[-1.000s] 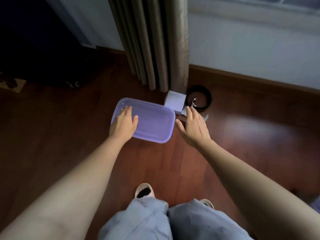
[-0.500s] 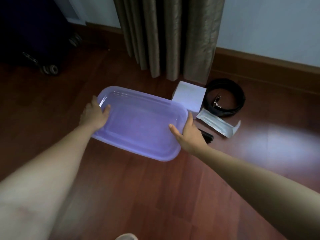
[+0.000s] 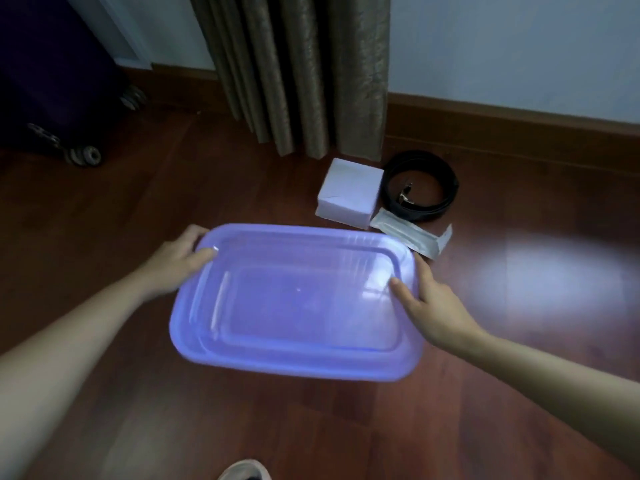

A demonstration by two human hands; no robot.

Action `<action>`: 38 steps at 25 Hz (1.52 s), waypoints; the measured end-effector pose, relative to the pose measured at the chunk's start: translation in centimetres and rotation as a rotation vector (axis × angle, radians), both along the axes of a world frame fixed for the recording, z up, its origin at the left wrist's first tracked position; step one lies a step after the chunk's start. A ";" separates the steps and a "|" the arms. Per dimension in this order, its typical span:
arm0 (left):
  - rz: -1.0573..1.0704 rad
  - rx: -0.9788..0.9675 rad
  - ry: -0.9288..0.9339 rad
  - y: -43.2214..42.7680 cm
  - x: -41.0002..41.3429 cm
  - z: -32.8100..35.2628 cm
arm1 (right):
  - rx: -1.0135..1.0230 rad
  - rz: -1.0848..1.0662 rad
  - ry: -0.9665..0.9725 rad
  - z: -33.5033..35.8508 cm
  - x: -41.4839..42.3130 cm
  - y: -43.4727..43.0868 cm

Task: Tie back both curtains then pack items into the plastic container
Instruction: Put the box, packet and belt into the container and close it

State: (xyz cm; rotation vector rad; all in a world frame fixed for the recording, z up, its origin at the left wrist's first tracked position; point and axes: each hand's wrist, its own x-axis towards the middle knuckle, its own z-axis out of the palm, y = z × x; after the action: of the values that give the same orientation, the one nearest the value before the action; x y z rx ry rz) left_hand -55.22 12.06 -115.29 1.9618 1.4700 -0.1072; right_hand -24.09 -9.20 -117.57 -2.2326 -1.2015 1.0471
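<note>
Because the wide container [image 3: 298, 367] needed steadying, I gripped its short ends with my left hand [image 3: 176, 261] and right hand [image 3: 433, 303], fingers [image 3: 195, 233] curled over the rim. It was empty, nearer than the box [image 3: 349, 192], belt [image 3: 446, 188] and packet [image 3: 408, 233] lying on the floor [image 3: 138, 202] far right.

place: home, likely a bedroom | cues: wooden floor [image 3: 173, 209] with skirting board [image 3: 519, 112], floor-length curtain [image 3: 304, 71], dark wheeled suitcase [image 3: 52, 81], coiled belt [image 3: 420, 188] by the wall
</note>
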 end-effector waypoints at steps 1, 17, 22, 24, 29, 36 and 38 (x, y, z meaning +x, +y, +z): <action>-0.082 -0.057 -0.010 -0.9 1.9 -0.1 | -0.024 -0.023 -0.002 0.3 1.2 -2.4; -0.607 0.128 0.209 -4.6 18.8 -4.4 | 0.008 -0.358 0.030 -3.0 9.9 -14.3; -0.496 0.128 0.001 -5.0 19.2 -3.8 | 0.141 -0.586 0.165 -3.7 9.6 -11.7; -0.539 0.153 0.019 -5.1 18.8 -4.1 | 0.181 -0.635 0.133 -4.1 9.2 -11.4; -0.533 0.136 0.073 -5.2 18.6 -4.6 | 0.210 -0.621 0.084 -4.4 9.4 -11.1; -0.425 0.003 0.070 -5.7 19.1 -2.5 | 0.205 -0.585 0.061 -3.8 9.3 -10.6; -0.449 0.032 0.077 -6.1 19.1 -1.9 | 0.199 -0.560 0.007 -3.5 9.3 -10.4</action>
State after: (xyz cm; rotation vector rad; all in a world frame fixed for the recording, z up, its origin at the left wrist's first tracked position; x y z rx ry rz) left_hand -36.10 5.98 -117.21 2.3064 1.0570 -0.3608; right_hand -14.84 -19.65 -121.11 -2.2055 -0.5802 0.6762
